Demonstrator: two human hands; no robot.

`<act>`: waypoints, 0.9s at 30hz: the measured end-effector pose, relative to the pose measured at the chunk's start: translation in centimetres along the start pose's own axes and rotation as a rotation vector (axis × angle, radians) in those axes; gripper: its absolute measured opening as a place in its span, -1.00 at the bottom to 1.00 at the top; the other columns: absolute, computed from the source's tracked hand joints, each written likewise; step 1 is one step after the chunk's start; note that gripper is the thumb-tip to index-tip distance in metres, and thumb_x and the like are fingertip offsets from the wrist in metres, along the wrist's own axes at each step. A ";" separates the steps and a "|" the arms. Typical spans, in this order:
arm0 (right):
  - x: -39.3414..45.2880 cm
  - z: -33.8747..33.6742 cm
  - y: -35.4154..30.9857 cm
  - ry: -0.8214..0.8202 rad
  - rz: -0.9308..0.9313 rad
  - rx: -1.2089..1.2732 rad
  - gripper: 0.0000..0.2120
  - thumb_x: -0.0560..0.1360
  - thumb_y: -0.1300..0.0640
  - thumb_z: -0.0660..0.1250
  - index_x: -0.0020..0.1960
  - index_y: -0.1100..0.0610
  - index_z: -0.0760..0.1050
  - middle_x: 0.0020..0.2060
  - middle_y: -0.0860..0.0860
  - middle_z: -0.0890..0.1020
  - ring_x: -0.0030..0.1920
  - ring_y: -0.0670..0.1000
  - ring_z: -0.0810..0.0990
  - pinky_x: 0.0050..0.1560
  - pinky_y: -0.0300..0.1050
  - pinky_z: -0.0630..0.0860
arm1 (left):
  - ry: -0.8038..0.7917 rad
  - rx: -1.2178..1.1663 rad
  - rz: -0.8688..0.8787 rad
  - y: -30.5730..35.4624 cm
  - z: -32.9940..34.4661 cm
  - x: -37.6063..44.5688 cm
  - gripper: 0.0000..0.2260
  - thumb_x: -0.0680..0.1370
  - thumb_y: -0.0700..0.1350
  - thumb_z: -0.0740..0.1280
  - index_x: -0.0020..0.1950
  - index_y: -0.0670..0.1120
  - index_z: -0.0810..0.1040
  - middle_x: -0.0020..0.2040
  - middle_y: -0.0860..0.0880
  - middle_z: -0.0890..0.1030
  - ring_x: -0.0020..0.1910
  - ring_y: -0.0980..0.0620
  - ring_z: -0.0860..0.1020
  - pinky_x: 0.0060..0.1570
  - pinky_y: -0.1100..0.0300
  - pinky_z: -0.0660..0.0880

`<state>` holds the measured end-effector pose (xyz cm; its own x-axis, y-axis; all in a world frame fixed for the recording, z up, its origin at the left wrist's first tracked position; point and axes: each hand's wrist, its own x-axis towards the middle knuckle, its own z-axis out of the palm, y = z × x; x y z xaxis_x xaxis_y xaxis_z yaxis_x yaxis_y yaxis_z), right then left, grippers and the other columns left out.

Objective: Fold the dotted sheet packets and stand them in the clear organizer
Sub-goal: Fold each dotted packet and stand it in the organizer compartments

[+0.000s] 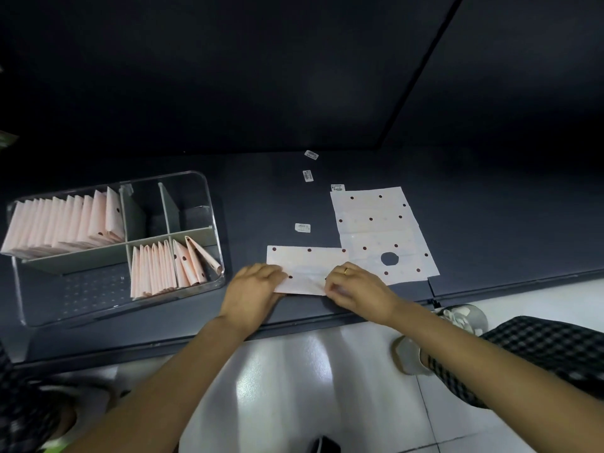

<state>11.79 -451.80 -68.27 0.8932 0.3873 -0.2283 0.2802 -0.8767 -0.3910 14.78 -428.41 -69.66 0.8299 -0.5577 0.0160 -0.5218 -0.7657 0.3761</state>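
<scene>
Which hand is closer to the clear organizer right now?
Left. The left hand presses the near-left end of the dotted sheet, just right of the clear organizer. The right hand holds the sheet's right end, farther from the organizer.

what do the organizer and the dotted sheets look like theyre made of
Organizer: likely clear hard plastic, glossy; the shelf shows through its walls and the rim catches highlights. Its dividers look opaque grey. Dotted sheet under both hands: thin pale pink paper or film, matte, creased at the folds.

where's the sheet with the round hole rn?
Head view, right of centre: the holed sheet lies flat on the dark counter, just beyond the right hand.
</scene>
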 end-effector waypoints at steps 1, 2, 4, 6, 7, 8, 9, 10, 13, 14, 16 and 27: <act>-0.2 -0.1 0.2 -0.039 0.020 0.106 -0.91 0.55 0.11 0.24 -0.04 0.10 0.51 -0.08 -0.06 0.56 0.04 -0.04 0.42 0.02 -0.18 0.41 | 0.031 -0.028 0.016 -0.2 0.0 -0.1 -0.71 0.27 -0.27 0.56 -0.03 -0.11 0.69 -0.03 -0.06 0.69 -0.08 -0.12 0.64 -0.06 0.05 0.56; -0.3 -0.2 0.5 -0.081 0.043 0.193 -0.92 0.54 0.07 0.27 -0.03 0.05 0.50 -0.06 -0.10 0.56 0.06 -0.09 0.39 0.06 -0.22 0.39 | 0.041 -0.062 0.020 -0.4 -0.1 -0.3 -0.73 0.28 -0.33 0.53 -0.07 -0.11 0.69 -0.07 -0.06 0.69 -0.12 -0.11 0.65 -0.08 0.07 0.56; -0.6 -0.5 1.2 -0.179 0.106 0.327 -0.78 0.45 -0.08 0.37 0.07 -0.06 0.49 0.01 -0.21 0.53 0.11 -0.20 0.34 0.12 -0.33 0.33 | 0.035 -0.137 -0.023 -0.4 -0.3 -0.4 -0.78 0.39 -0.34 0.44 -0.03 -0.10 0.69 -0.03 -0.04 0.69 -0.05 -0.11 0.63 -0.04 0.13 0.53; -0.7 -0.7 1.9 -0.187 0.176 0.405 -0.60 0.35 -0.09 0.48 0.14 -0.10 0.48 0.05 -0.27 0.52 0.14 -0.27 0.32 0.12 -0.41 0.31 | 0.007 -0.184 -0.114 -0.4 -0.1 -0.1 -0.84 0.52 -0.21 0.35 0.04 -0.05 0.67 0.04 0.00 0.67 0.05 -0.09 0.59 -0.01 0.15 0.50; -0.6 -0.6 2.3 -0.126 0.208 0.437 -0.62 0.34 -0.02 0.51 0.12 -0.08 0.51 0.02 -0.26 0.55 0.11 -0.26 0.35 0.09 -0.40 0.33 | -0.006 -0.199 -0.161 -0.5 -0.1 0.1 -0.84 0.56 -0.14 0.31 0.06 -0.02 0.66 0.06 0.01 0.66 0.08 -0.09 0.57 -0.01 0.12 0.49; -0.5 -0.3 2.7 -0.045 0.247 0.471 -0.69 0.35 0.08 0.51 0.06 -0.05 0.54 -0.06 -0.23 0.58 0.04 -0.24 0.40 0.05 -0.37 0.35 | -0.024 -0.213 -0.211 -0.5 -0.1 0.4 -0.84 0.57 -0.08 0.30 0.06 -0.01 0.65 0.05 0.00 0.67 0.07 -0.11 0.57 -0.02 0.08 0.48; -0.3 -0.2 2.8 0.035 0.295 0.510 -0.78 0.37 0.15 0.50 -0.03 -0.01 0.57 -0.15 -0.19 0.59 -0.05 -0.20 0.44 -0.01 -0.33 0.36 | -0.038 -0.228 -0.266 -0.4 -0.2 0.7 -0.84 0.57 -0.04 0.29 0.05 -0.01 0.65 0.02 -0.04 0.67 0.05 -0.15 0.57 -0.04 0.06 0.49; -0.1 -0.1 3.0 0.096 0.359 0.549 -0.88 0.39 0.20 0.48 -0.13 0.05 0.57 -0.25 -0.15 0.57 -0.16 -0.13 0.46 -0.08 -0.28 0.37 | -0.045 -0.258 -0.323 -0.4 -0.3 1.0 -0.83 0.57 -0.03 0.30 0.04 -0.04 0.64 -0.03 -0.09 0.67 0.02 -0.19 0.57 -0.07 0.04 0.49; 0.8 0.3 3.0 0.195 0.562 0.649 -0.73 0.44 0.14 0.43 -0.35 0.14 0.40 -0.51 -0.15 0.43 -0.35 -0.09 0.37 -0.27 -0.21 0.31 | -0.078 -0.401 -0.476 -0.5 -0.2 1.7 -0.82 0.56 -0.07 0.32 0.01 -0.16 0.62 -0.11 -0.22 0.63 -0.03 -0.25 0.55 -0.09 0.05 0.44; 1.2 0.3 3.0 0.216 0.622 0.665 -0.69 0.45 0.12 0.42 -0.37 0.11 0.37 -0.53 -0.16 0.42 -0.36 -0.08 0.37 -0.28 -0.22 0.31 | -0.084 -0.446 -0.520 -0.5 -0.1 1.9 -0.82 0.56 -0.09 0.32 -0.01 -0.20 0.61 -0.12 -0.24 0.62 -0.03 -0.25 0.55 -0.10 0.06 0.42; 1.9 0.5 2.8 0.237 0.698 0.641 -0.72 0.48 0.08 0.39 -0.34 0.11 0.39 -0.47 -0.09 0.47 -0.32 -0.04 0.42 -0.29 -0.23 0.33 | -0.061 -0.502 -0.588 -0.4 0.1 2.1 -0.83 0.56 -0.12 0.32 -0.08 -0.23 0.56 -0.12 -0.25 0.62 -0.04 -0.23 0.56 -0.10 0.08 0.42; 3.3 0.7 2.3 0.255 0.798 0.493 -0.68 0.49 0.04 0.37 -0.12 0.33 0.54 -0.18 0.20 0.61 -0.08 0.18 0.56 -0.05 -0.06 0.47 | -0.137 0.138 -0.020 4.5 4.2 0.9 -0.35 0.63 0.15 0.03 0.54 -0.13 -0.20 0.56 -0.07 -0.18 0.53 -0.04 -0.20 0.46 0.08 -0.32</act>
<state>15.15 -452.38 -70.57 0.8225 -0.3936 -0.4107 -0.5676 -0.6145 -0.5479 12.37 -433.73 -71.82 0.8105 -0.5733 -0.1203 -0.5356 -0.8084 0.2442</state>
